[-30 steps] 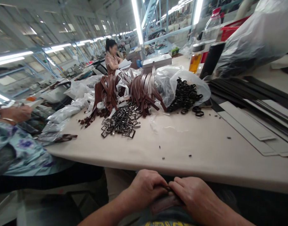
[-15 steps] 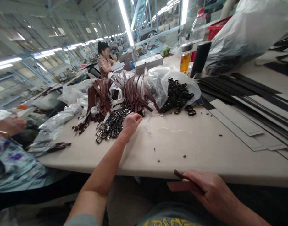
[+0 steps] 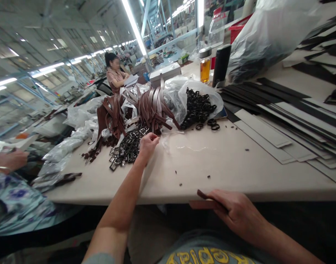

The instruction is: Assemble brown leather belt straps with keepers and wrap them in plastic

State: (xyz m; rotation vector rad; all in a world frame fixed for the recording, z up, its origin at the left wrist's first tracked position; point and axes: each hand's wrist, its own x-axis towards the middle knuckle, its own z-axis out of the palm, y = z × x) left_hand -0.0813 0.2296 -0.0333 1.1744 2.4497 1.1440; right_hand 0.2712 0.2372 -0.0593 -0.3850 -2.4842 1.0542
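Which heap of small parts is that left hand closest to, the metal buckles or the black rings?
The pile of metal buckles, with the left hand at its right edge; the black rings lie farther off, mostly in a plastic bag.

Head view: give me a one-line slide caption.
Left hand beside piled rectangular metal buckles, right hand gripping a brown strap near the edge of the table.

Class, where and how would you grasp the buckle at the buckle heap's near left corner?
Pinching the buckle by its near bar, coming from the front edge of the table, seems best: its open frame juts from the heap toward that edge.
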